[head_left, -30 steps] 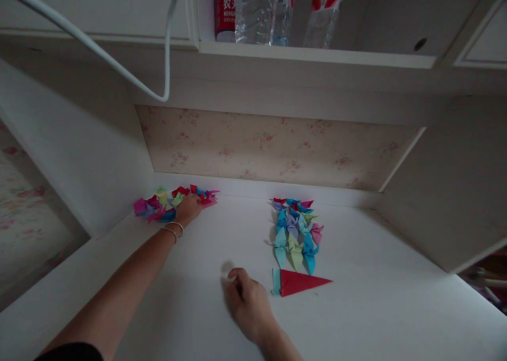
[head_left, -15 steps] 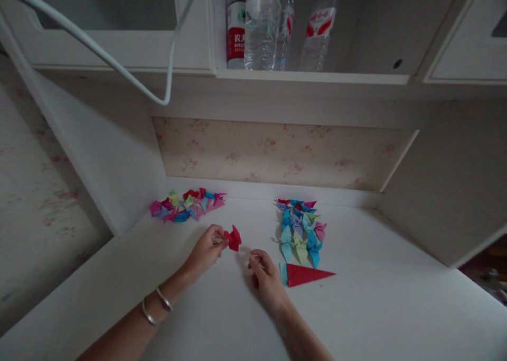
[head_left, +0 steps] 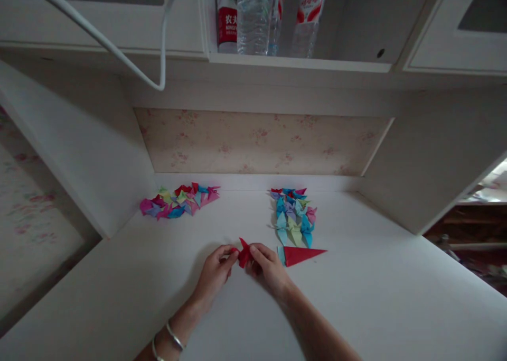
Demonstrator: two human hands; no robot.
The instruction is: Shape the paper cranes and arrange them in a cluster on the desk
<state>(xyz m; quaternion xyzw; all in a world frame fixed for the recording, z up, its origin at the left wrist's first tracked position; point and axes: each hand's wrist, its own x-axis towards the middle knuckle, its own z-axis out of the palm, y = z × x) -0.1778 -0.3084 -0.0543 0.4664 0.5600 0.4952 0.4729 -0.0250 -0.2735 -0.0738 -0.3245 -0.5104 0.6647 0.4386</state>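
Note:
A small red folded paper piece (head_left: 244, 252) is pinched between both of my hands just above the white desk (head_left: 376, 303). My left hand (head_left: 215, 271), with thin bracelets at the wrist, grips its left side with closed fingers. Its right side is held by the closed fingertips of my right hand (head_left: 268, 266). Just right of my right hand lies a red paper cone (head_left: 303, 254) with a pale blue piece at its wide end. Behind the cone runs a row of folded paper pieces (head_left: 293, 214) in blue, green and pink.
A loose heap of colourful folded paper pieces (head_left: 178, 201) lies at the back left of the desk. Plastic water bottles (head_left: 253, 15) stand on the shelf above. A white cable (head_left: 119, 54) hangs at the upper left. Side panels wall the desk on both sides.
My left hand left the heap at the back left with a red paper piece and carried it to the middle. My right hand rose from the desk and now grips the piece too.

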